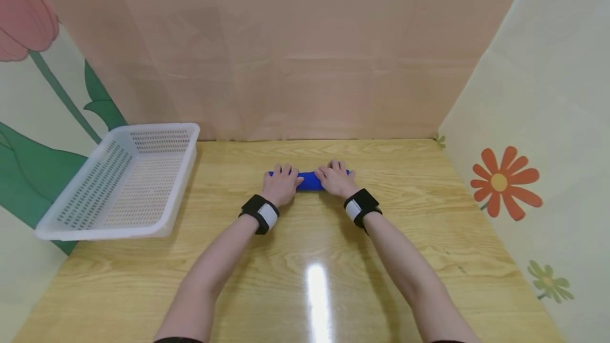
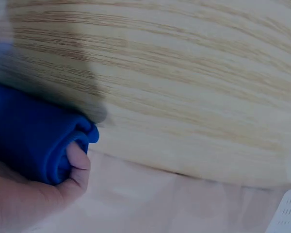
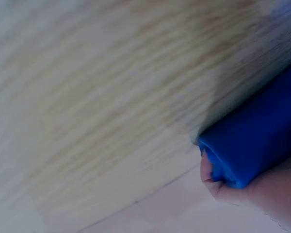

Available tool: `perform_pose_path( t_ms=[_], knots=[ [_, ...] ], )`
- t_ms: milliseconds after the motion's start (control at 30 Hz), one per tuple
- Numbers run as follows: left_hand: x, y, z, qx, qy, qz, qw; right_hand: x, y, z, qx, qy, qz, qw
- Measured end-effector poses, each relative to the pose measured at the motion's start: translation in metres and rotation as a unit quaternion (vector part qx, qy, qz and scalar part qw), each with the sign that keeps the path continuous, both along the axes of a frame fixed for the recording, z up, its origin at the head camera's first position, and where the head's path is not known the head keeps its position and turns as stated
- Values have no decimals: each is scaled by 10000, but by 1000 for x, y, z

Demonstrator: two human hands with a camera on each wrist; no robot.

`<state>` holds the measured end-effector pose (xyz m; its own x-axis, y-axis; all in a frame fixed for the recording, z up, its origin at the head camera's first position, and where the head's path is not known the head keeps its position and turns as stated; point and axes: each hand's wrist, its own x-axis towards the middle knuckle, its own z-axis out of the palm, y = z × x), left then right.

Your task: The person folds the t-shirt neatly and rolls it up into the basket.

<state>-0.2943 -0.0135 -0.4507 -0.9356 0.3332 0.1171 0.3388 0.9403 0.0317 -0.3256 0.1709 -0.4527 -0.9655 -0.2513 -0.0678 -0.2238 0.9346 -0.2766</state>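
Observation:
A blue cloth roll (image 1: 310, 181) lies crosswise on the wooden table, its middle showing between the two hands. Over its left end, my left hand (image 1: 280, 187) holds it from above. My right hand (image 1: 337, 180) holds the right end in the same manner. From the left wrist, the cloth's spiral end (image 2: 70, 150) is visible, with a bent finger (image 2: 78, 167) hooked at its opening. The right wrist view has a finger (image 3: 207, 172) curled at the other end of the roll (image 3: 262, 131). The undersides of both hands are hidden in the head view.
A white plastic basket (image 1: 183, 189) with slotted walls stands at the table's left edge. Behind the table (image 1: 305, 237) hangs a pinkish-brown sheet (image 1: 305, 57). Flower-printed panels border the left and right sides.

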Motion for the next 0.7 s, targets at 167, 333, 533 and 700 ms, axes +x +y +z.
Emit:
perform_pose_path(
  t_ms=[167, 333, 533, 700],
  knots=[
    [-7, 3, 2, 130, -243, 148, 9995, 2, 0, 2, 271, 123, 21, 9996],
    [-16, 3, 3, 192, -518, 311, 9980, 11, 0, -1, 810, 681, 209, 9942],
    [-23, 4, 6, 358, -1027, 556, 9925, 25, -7, -6, 1300, 1200, 425, 9833],
    [-28, 6, 13, 438, -1326, 531, 9888, 23, -4, -11, 930, 1265, 510, 9863]
  ],
)
